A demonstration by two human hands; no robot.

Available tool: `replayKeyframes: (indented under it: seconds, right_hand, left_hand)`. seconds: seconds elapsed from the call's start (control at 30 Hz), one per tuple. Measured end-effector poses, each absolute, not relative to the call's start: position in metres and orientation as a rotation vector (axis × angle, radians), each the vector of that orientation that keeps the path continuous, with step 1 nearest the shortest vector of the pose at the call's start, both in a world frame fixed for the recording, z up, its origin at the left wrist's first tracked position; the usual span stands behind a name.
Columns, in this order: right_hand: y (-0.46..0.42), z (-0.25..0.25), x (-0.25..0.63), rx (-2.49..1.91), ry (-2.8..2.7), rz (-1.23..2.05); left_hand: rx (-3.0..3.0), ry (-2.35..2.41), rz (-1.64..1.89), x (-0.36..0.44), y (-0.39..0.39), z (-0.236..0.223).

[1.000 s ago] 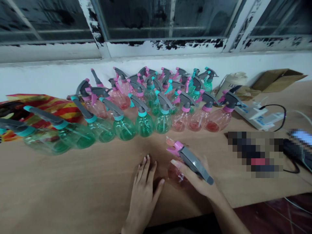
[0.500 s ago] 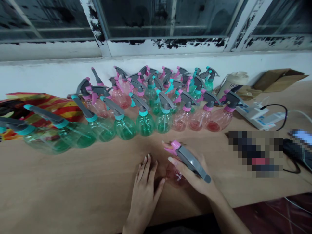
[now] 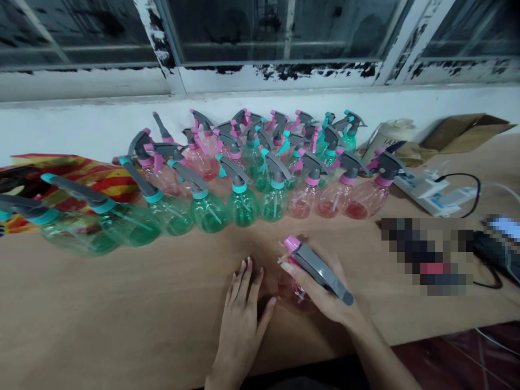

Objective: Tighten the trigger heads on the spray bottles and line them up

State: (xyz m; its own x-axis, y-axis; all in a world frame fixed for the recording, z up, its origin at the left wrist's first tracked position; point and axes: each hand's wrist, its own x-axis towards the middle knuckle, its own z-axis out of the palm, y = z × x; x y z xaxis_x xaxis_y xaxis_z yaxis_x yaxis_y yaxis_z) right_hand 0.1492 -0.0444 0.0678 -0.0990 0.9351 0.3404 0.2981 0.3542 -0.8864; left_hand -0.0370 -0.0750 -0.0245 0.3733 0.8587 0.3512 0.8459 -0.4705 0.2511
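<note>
A pink spray bottle [image 3: 291, 290] with a grey and pink trigger head stands on the table in front of me. My right hand [image 3: 319, 290] is closed around its neck, with fingers at the pink trigger; the nozzle points away from me. Flat on the wooden table [image 3: 122, 309] lies my left hand [image 3: 244, 309], fingers apart, its thumb tip close to the bottle's left side. I cannot tell whether that thumb touches the bottle. Behind both hands runs a front row of green spray bottles [image 3: 208, 212] and pink spray bottles [image 3: 326, 203].
More spray bottles [image 3: 203, 157] crowd behind the front row, near the white wall. A red and yellow striped bag [image 3: 117, 181] lies at the left. On the right are a power strip [image 3: 430, 197] with cables, a brown cardboard box [image 3: 467, 132] and a cream-coloured container [image 3: 390, 138].
My right fingers have drawn the pink trigger in toward the bottle's neck. The left hand stays where it was.
</note>
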Motion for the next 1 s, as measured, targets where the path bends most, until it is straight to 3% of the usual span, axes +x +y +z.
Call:
replayKeyframes:
  seconds: [1.0]
  right_hand:
    - [-0.0437, 0.0624, 0.1527, -1.088, -1.642, 0.852]
  left_hand:
    - [2.548, 1.603, 0.677, -0.0361, -0.0753, -0.0257]
